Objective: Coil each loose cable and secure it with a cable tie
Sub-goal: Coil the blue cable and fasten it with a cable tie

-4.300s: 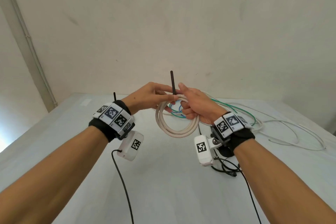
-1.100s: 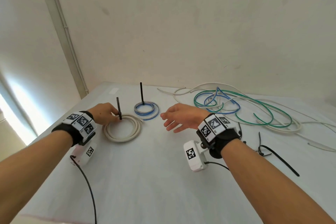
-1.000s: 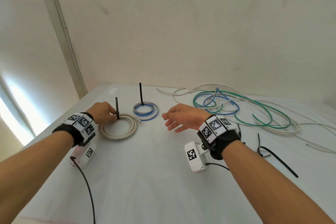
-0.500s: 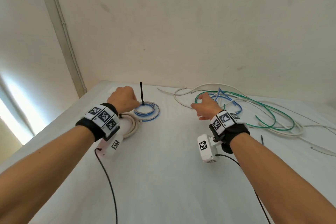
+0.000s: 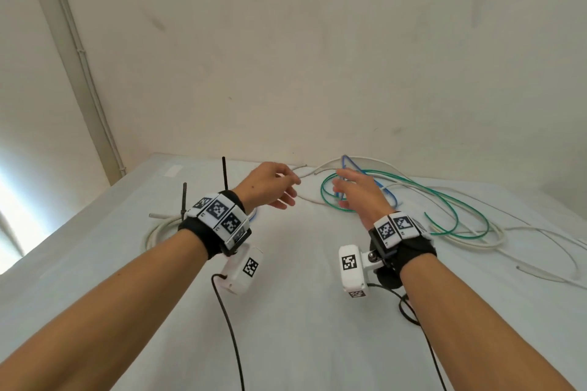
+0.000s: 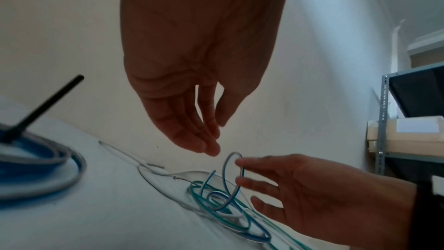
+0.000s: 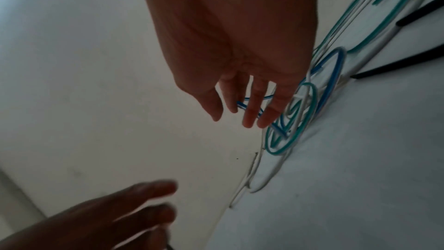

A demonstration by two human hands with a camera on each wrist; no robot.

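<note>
We find the loose cables (image 5: 422, 200) lying in a tangle toward the far right of the worktop (image 5: 301, 343): a green run, a blue run and pale white runs overlapping one another, none of them gathered or bound. On the left, a thick white coil (image 5: 158, 230) lies flat with a black cable tie (image 5: 184, 200) standing up from it, and the left wrist view shows a blue-and-grey coil (image 6: 40, 166) likewise bound, its tie tail (image 6: 43, 105) upright; in the head view that coil is mostly hidden behind the left wrist. We judge these two cables finished and the tangle outstanding. The right hand (image 5: 357, 192) is over the near edge of the tangle, fingers spread and straight, about a raised blue loop (image 6: 234, 174); we cannot tell whether it touches the loop, and it grips nothing. The left hand (image 5: 270, 186) hangs beside it above the worktop, fingers relaxed, empty. Dark straps (image 7: 408, 64), possibly spare ties, lie by the tangle. We assess the step in hand as selecting the next cable; separating, coiling and tying remain for each loose run.
</note>
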